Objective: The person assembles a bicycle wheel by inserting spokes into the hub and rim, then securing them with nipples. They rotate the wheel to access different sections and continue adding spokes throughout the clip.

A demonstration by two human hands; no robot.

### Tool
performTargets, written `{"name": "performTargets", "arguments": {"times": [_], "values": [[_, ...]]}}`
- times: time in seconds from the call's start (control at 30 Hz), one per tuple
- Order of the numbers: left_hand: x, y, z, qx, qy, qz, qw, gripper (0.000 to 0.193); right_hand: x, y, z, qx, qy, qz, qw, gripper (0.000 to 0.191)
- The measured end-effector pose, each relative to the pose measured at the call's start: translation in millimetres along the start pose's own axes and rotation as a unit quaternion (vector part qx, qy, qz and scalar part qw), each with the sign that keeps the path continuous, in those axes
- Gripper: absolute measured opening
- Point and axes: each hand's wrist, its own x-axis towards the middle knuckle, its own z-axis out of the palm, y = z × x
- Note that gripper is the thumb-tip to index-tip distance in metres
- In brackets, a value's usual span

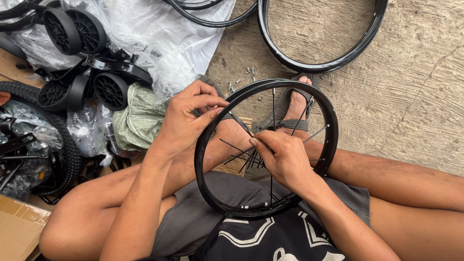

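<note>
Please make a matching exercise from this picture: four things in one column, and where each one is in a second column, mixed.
Things:
1. left hand
2. right hand
3. small training wheels
4. loose screws

Places:
A. on the concrete floor above the rim
B. at the middle of the wheel, among the spokes
C. upper left, on clear plastic
D. on the left edge of the black rim, pinching a spoke

Pairs: 1-D, 2-B, 3-C, 4-A

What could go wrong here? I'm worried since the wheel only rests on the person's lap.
The loose spokes fan out unevenly from under the right hand, so they might tangle or bend. The black rim is steadied only by the left hand and the legs, so it may tip. Small metal bits lie scattered on the concrete floor and could get lost.
</note>
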Motion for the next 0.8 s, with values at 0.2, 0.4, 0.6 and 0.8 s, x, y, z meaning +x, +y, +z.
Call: {"name": "performTargets", "arguments": {"times": [0.2, 0.4, 0.6, 0.8], "values": [[-4.7, -3.8, 1.8, -0.031, 0.008, -0.032, 0.999, 0.022, 1.0, 0.5, 1.9, 0.001, 0.003, -0.009, 1.0, 0.013], [-2.9, -5.7, -2.3, -0.082, -0.02, -0.03, 0.996, 0.024, -0.1, 0.3, 0.6, -0.003, 0.004, -0.005, 1.0, 0.013], [-4.4, -9.6, -0.5, -0.062, -0.015, -0.034, 0.997, 0.019, -1.5, 0.0, 1.4, -0.007, -0.005, 0.007, 1.0, 0.014], [-4.6, -8.5, -2.6, -0.089, -0.026, -0.059, 0.994, 0.018, -2.7, -3.2, 1.9, 0.007, -0.007, 0.004, 1.0, 0.013]]}}
